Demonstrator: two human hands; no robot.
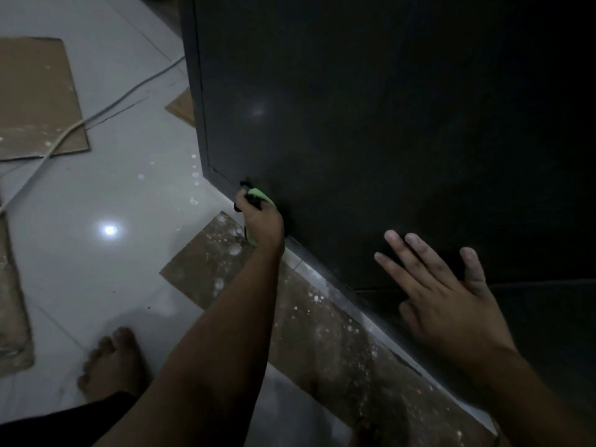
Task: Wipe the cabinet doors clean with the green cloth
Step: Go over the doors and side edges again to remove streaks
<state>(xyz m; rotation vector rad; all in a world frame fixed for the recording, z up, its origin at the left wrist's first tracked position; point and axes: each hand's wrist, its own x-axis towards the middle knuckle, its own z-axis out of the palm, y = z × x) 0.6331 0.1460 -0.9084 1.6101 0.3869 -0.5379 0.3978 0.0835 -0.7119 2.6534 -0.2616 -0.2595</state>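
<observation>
We see one green cloth (263, 195), bunched small and pressed against the lower left corner of the dark cabinet door (354, 124), just above its bottom edge. Our left hand (262, 221) grips it with the fingers curled tight around it. Green shows above the knuckles and again below the wrist side of the hand, so most of the cloth is hidden inside the fist.

Our right hand (451, 301) lies lower and to the right on the same dark front. It is flat, with all five digits straight and spread, and it holds nothing. A thin horizontal seam runs off to the right from beside it. We can make out only one door face plainly, because the rest is too dark to tell apart.

Around the cabinet is a pale tiled floor (135, 188) with one bright reflection of a light (109, 230). We count four pieces of cardboard:
- a large sheet (35, 98) at upper left
- a small scrap (182, 106) touching the cabinet's side
- a paint-speckled strip (322, 333) along its base
- a worn piece (13, 301) at the left edge

One white cable (129, 91) crosses the large sheet. One bare foot (109, 359) stands on the tile.
</observation>
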